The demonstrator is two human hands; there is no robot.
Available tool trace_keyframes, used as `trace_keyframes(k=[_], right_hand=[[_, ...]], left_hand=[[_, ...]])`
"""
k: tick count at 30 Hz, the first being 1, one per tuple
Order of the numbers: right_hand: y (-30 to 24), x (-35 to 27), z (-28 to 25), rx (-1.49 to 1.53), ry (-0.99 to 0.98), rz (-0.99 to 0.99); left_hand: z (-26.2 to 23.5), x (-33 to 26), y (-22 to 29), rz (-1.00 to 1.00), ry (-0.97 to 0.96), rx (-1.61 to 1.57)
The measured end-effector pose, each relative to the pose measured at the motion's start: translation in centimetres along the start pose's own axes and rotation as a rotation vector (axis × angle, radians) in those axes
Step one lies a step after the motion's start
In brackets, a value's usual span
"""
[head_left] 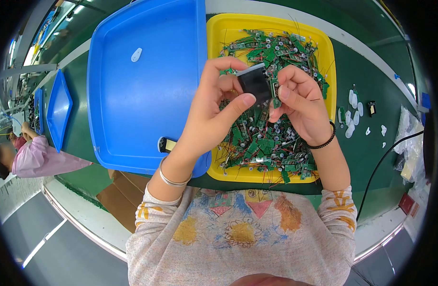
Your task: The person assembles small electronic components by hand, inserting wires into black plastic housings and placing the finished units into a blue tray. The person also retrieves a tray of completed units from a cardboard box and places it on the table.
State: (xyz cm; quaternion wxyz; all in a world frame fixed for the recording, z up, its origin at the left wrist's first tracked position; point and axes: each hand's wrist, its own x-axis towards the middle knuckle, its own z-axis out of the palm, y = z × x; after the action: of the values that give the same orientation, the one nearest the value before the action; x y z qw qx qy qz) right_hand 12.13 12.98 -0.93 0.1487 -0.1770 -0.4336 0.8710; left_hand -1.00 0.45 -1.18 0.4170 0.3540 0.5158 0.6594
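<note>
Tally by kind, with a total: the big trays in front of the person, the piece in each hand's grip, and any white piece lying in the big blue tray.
Large blue tray: 1
Yellow tray: 1
Black piece in the left hand: 1
Green circuit board in the right hand: 1
White piece: 1
Total: 5

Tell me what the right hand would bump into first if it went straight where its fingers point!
Probably the black piece held in the left hand, because the right hand points left toward it. Depth is hard to judge from one view, so that's not certain.
</note>
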Motion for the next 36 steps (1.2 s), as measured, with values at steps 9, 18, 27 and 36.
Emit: trace_keyframes(k=[9,18,27,36], right_hand=[[0.0,0.1,0.3,-0.043,-0.001,-0.039],[-0.1,-0.2,0.8,-0.070,0.050,-0.027],[0.3,-0.2,1.0,-0.144,-0.003,-0.043],[0.4,-0.2,1.1,-0.117,0.009,-0.028]], left_hand=[[0.1,0.0,0.5,-0.086,-0.053,-0.190],[0.6,-0.2,-0.5,0.039,0.027,0.015],[0.9,-0.2,-0.9,0.081,0.049,0.077],[1.0,-0.3,-0.8,0.103,0.025,0.114]])
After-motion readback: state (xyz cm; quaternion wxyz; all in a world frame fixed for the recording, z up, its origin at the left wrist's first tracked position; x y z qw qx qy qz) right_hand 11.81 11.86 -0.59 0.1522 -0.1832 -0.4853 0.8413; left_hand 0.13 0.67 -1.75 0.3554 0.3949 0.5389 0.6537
